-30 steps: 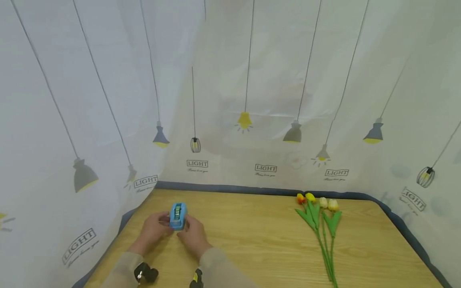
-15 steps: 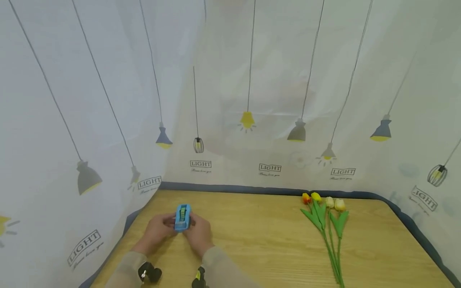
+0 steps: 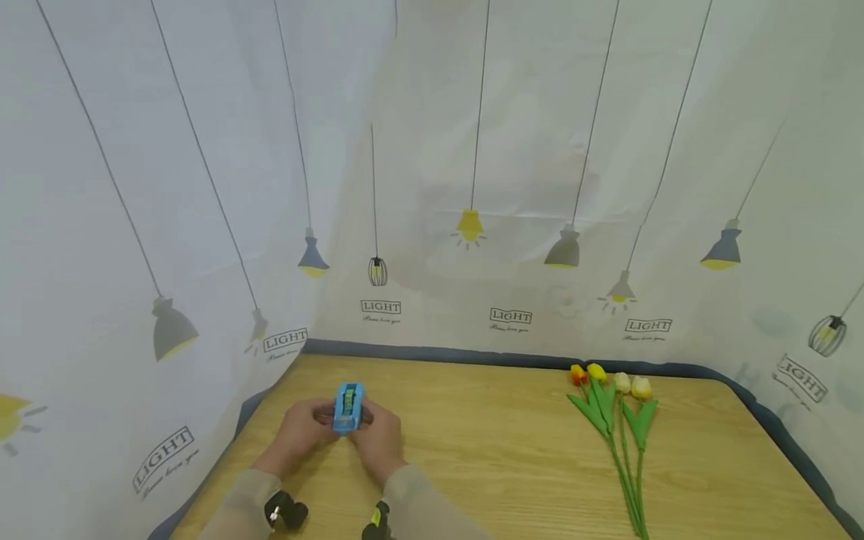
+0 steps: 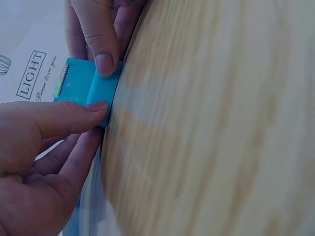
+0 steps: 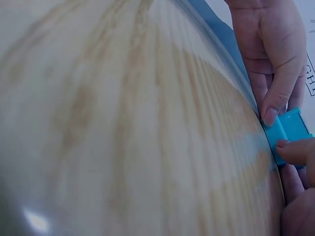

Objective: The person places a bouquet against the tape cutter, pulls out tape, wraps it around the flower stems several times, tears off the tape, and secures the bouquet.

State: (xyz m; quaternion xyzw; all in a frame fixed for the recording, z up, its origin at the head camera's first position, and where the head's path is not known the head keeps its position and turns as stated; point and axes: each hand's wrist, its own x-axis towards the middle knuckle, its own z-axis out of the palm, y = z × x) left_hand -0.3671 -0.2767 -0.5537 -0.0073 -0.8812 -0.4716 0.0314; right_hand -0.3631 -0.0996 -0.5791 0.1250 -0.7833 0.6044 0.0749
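Note:
A small light-blue tape dispenser [image 3: 348,409] with a roll of green tape in its top stands at the left of the wooden table, its base right at the tabletop. My left hand [image 3: 302,433] holds its left side and my right hand [image 3: 381,442] holds its right side. In the left wrist view, both thumbs press the near face of the dispenser [image 4: 81,81], below its toothed cutting edge. The right wrist view shows the same two-handed grip, with my right hand [image 5: 300,206] partly cut off by the frame. The fingers behind the dispenser are partly hidden.
Several artificial tulips [image 3: 624,435] with red-yellow, yellow and whitish heads lie on the right of the wooden table [image 3: 486,450]. A pale cloth [image 3: 432,165] printed with lamps surrounds the table at the back and sides, with a dark blue strip [image 3: 439,354] along its lower edge.
The whole head view has shifted, with table, tulips and hands appearing slightly farther right. Both hands keep hold of the tape dispenser, which looks slightly turned and tilted compared with a second ago.

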